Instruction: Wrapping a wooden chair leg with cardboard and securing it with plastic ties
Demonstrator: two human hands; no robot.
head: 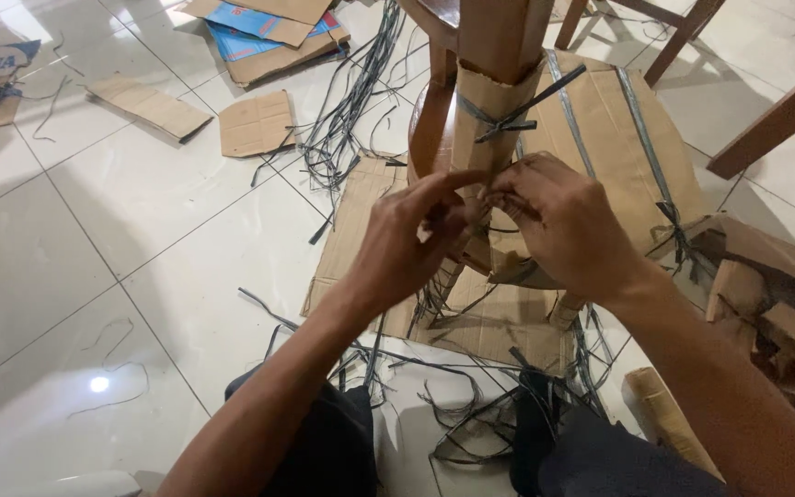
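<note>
Partly done: one dark strap [508,115] sits knotted around the cardboard-wrapped chair leg [494,110] at twelve o'clock. Below, left hand [407,244] and right hand [558,225] pinch another strap, apparently untied.

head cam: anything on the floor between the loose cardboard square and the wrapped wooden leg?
Yes. In the head view a tangle of dark strap offcuts lies on the tiles between the cardboard square and the cardboard-wrapped leg.

Indoor room, likely furniture packing area, white tiled floor [66,239], cardboard scraps [255,122] and cut straps [342,129] strewn about, wooden furniture legs [775,120], cardboard-wrapped piece [600,138]
</note>
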